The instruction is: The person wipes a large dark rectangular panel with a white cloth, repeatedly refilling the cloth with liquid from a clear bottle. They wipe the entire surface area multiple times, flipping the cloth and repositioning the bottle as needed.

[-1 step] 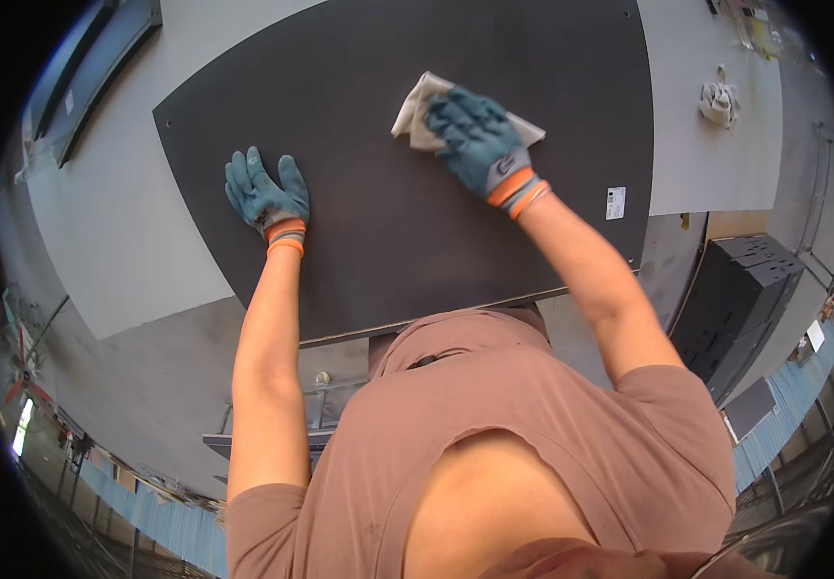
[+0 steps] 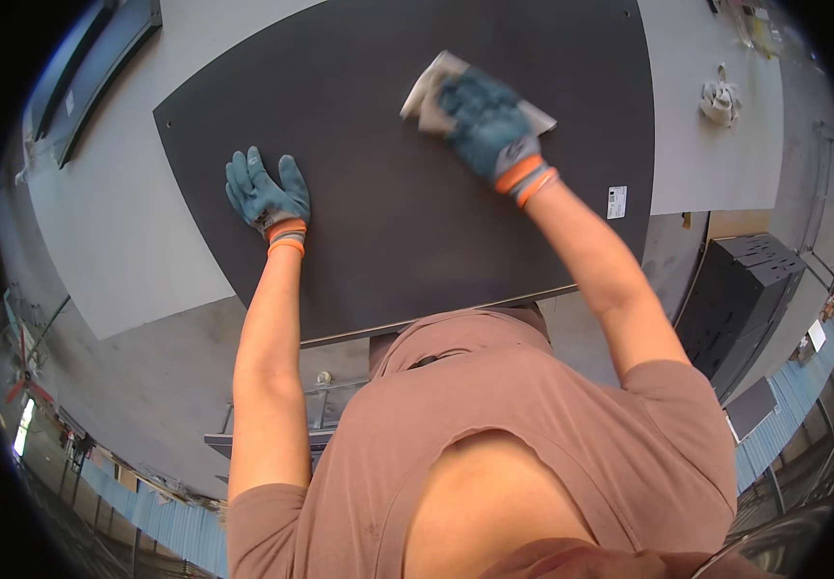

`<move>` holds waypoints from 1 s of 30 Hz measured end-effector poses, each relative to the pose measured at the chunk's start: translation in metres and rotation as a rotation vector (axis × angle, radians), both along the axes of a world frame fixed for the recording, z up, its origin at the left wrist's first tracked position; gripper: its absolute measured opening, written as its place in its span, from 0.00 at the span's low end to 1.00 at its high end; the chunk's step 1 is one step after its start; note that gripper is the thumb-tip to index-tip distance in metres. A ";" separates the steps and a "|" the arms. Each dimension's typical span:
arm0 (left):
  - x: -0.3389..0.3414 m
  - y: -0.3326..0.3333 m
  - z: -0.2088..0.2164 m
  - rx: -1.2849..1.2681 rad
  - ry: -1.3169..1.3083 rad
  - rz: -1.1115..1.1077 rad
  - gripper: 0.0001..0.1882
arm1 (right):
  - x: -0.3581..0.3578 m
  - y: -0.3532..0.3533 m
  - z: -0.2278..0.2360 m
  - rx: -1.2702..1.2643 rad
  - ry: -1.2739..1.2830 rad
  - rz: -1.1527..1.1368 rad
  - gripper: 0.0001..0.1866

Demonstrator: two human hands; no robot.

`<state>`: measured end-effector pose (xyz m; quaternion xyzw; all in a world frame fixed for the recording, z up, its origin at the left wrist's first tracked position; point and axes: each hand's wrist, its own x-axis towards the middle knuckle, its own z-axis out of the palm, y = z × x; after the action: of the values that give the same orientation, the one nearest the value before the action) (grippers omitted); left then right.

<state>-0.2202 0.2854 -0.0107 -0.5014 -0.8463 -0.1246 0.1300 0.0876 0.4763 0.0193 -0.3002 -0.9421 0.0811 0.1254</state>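
Note:
A large dark grey panel lies flat in front of me. My left hand, in a blue-green glove with an orange cuff, rests flat on the panel's left part, fingers stretched out and holding nothing. A folded whitish cloth lies on the far right half of the panel. My right hand, gloved the same way and slightly smeared by motion, presses on the cloth and keeps hold of it. Parts of the cloth stick out at both sides of the glove; the middle is hidden.
Beneath the panel is a light table top. A white label sits on the panel near its right edge. Farther right lies a crumpled white cloth. Dark frames stand at the far left, and a stack of dark panels at the right.
My right hand and the cloth under it have slid a little away from me and to the right over the panel. My left hand has stayed in place.

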 end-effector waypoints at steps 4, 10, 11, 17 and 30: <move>0.001 0.007 -0.003 0.050 -0.009 -0.027 0.31 | 0.042 0.114 -0.023 0.162 0.009 -0.333 0.22; 0.002 0.008 0.003 -0.017 0.007 0.013 0.31 | -0.055 0.004 -0.011 0.129 -0.009 -0.377 0.22; 0.005 0.006 0.003 -0.020 0.005 0.012 0.31 | -0.071 -0.035 -0.010 0.016 0.116 -0.222 0.23; 0.000 -0.005 0.002 -0.001 -0.026 0.024 0.31 | 0.008 -0.016 -0.008 -0.042 0.028 -0.351 0.25; -0.043 -0.039 0.029 0.578 -0.656 -0.004 0.19 | -0.223 -0.217 0.020 -0.350 0.028 -0.126 0.27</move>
<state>-0.2636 0.2462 0.0183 -0.3800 -0.7722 -0.5092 -0.0111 -0.1357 0.2593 0.0393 -0.3747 -0.8911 0.2400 0.0894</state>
